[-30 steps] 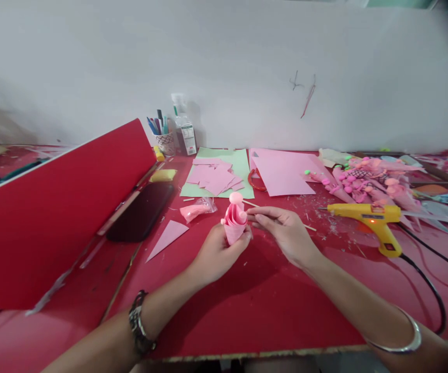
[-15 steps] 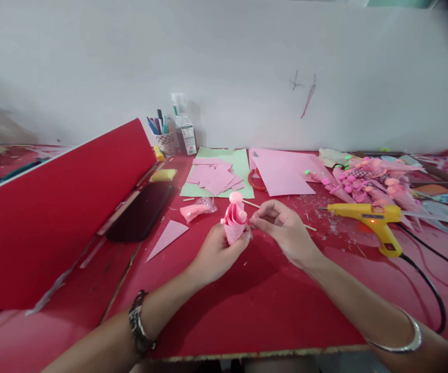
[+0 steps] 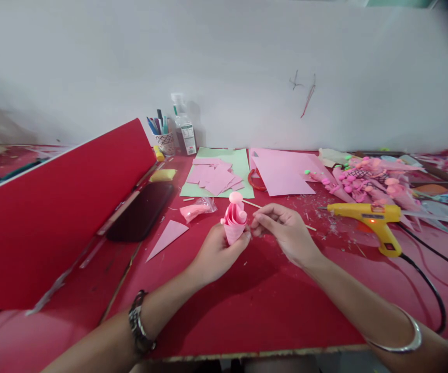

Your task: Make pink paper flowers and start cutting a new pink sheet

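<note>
My left hand (image 3: 215, 254) is closed round a pink paper cone (image 3: 235, 224) with folded layers and a pale pink ball on top, held upright over the red table (image 3: 263, 305). My right hand (image 3: 286, 230) sits just right of the cone, its fingers curled in a pinch near the cone's side; what they pinch is too small to make out. A thin wooden stick (image 3: 252, 203) lies on the table behind the hands.
A yellow glue gun (image 3: 372, 217) with a black cord lies at the right. Behind are pink paper sheets (image 3: 282, 173), pink squares on green paper (image 3: 216, 178), finished pink cones (image 3: 367, 184), a pen cup (image 3: 164, 139) and a bottle. A red board (image 3: 53, 212) and a black object (image 3: 140, 212) stand left.
My right hand's fingers went from stretched toward the cone to curled into a pinch beside it. The left hand and the cone have stayed still.
</note>
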Demonstrator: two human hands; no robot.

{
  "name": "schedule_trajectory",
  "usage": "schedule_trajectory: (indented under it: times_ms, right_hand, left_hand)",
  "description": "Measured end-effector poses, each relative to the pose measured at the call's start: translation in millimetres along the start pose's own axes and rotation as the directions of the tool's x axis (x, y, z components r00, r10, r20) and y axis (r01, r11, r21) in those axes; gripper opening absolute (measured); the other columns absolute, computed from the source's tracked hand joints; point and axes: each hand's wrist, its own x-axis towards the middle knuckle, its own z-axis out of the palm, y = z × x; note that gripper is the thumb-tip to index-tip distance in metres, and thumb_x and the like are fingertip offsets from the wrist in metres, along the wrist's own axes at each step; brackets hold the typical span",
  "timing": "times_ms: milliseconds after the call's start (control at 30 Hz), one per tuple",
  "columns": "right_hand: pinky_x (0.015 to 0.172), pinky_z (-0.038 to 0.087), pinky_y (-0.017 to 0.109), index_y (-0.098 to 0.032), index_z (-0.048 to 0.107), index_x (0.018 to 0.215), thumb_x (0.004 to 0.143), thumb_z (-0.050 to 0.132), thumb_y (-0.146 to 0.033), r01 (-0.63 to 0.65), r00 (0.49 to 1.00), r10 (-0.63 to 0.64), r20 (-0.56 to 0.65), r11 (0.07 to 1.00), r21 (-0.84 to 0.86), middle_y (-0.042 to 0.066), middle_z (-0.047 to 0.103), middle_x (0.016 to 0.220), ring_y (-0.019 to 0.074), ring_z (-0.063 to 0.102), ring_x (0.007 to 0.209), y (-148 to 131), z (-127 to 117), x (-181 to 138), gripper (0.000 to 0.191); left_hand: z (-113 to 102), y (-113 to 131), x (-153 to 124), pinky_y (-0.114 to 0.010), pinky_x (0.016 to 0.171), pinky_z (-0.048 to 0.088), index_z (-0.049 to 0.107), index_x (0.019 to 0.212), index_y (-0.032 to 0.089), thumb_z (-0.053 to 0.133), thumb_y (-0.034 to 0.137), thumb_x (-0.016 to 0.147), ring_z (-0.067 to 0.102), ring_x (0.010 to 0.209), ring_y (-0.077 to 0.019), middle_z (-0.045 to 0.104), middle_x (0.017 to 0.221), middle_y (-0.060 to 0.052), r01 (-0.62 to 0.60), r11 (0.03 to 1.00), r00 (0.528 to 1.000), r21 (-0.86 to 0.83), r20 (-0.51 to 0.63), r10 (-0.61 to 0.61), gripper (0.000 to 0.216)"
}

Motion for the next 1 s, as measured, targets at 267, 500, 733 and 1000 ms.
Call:
schedule_trajectory:
  times_ms: [267, 500, 733, 1000]
  right_hand:
    - [0.046, 0.046, 0.019, -0.017, 0.056, 0.068, 0.073, 0.061, -0.025, 0.036, 0.999, -0.037, -0.027, 0.999, -0.035, -0.003, 0.061, 0.055, 0.0066, 0.055, 0.045, -1.7, -0.6, -0.7, 0.01]
    - [0.058, 0.05, 0.022, -0.02, 0.066, 0.081, 0.071, 0.061, -0.022, 0.048, 0.997, -0.053, -0.063, 0.996, -0.076, -0.001, 0.064, 0.066, 0.0081, 0.058, 0.058, -4.6, 1.1, 0.0, 0.011]
    - [0.07, 0.051, 0.028, -0.02, 0.065, 0.091, 0.071, 0.062, -0.025, 0.019, 0.999, -0.02, -0.026, 0.999, -0.044, 0.002, 0.067, 0.077, 0.0128, 0.062, 0.073, -1.7, 0.6, -0.4, 0.021]
    - [0.068, 0.052, 0.024, -0.021, 0.065, 0.087, 0.074, 0.059, -0.024, 0.039, 0.999, -0.039, 0.003, 0.998, -0.045, 0.0, 0.068, 0.077, 0.0118, 0.063, 0.072, -1.0, 1.0, -0.8, 0.015]
  left_hand:
    - [-1.3, -4.3, -1.4, -0.019, 0.045, 0.029, 0.044, 0.063, 0.017, 0.042, 0.026, 0.079, 0.032, 0.049, -0.0066, 0.033, 0.055, 0.005, 0.015, 1.0, 0.998, -0.005, 0.057, -0.015, 0.019]
    - [-1.9, -2.8, -1.9, -0.02, 0.046, 0.028, 0.042, 0.063, 0.016, 0.043, 0.027, 0.078, 0.03, 0.049, -0.0067, 0.032, 0.056, 0.005, 0.015, 1.0, 0.996, -0.01, 0.091, -0.014, 0.019]
    - [-1.0, -5.2, -1.3, -0.021, 0.05, 0.033, 0.046, 0.066, 0.015, 0.046, 0.032, 0.078, 0.035, 0.052, -0.0075, 0.038, 0.058, 0.005, 0.036, 0.999, 0.991, 0.023, 0.131, -0.039, 0.02]
    - [-1.6, -3.9, -0.5, -0.024, 0.059, 0.039, 0.051, 0.071, 0.015, 0.047, 0.035, 0.078, 0.043, 0.061, -0.0103, 0.047, 0.065, 0.002, 0.03, 0.999, 0.986, 0.038, 0.163, -0.036, 0.021]
